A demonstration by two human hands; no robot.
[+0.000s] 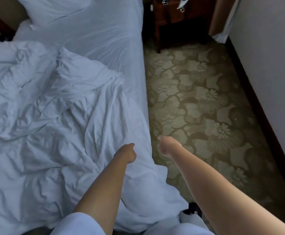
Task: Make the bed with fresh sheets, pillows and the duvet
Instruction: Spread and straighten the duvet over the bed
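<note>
A crumpled white duvet (53, 124) covers the near and left part of the bed, and its corner hangs over the right edge near me. Beyond it lies the smooth white sheet (104, 36), with a white pillow (53, 9) at the head. My left hand (126, 154) is down on the duvet near the bed's right edge with its fingers curled into the fabric; folds run towards it. My right hand (168, 147) hovers over the carpet just right of the bed edge, fingers curled, with nothing visible in it.
A patterned green carpet (206, 107) fills the aisle between the bed and the wall (265, 56) on the right. A dark wooden nightstand (172, 19) stands at the head of the aisle. A curtain (223, 19) hangs beside it.
</note>
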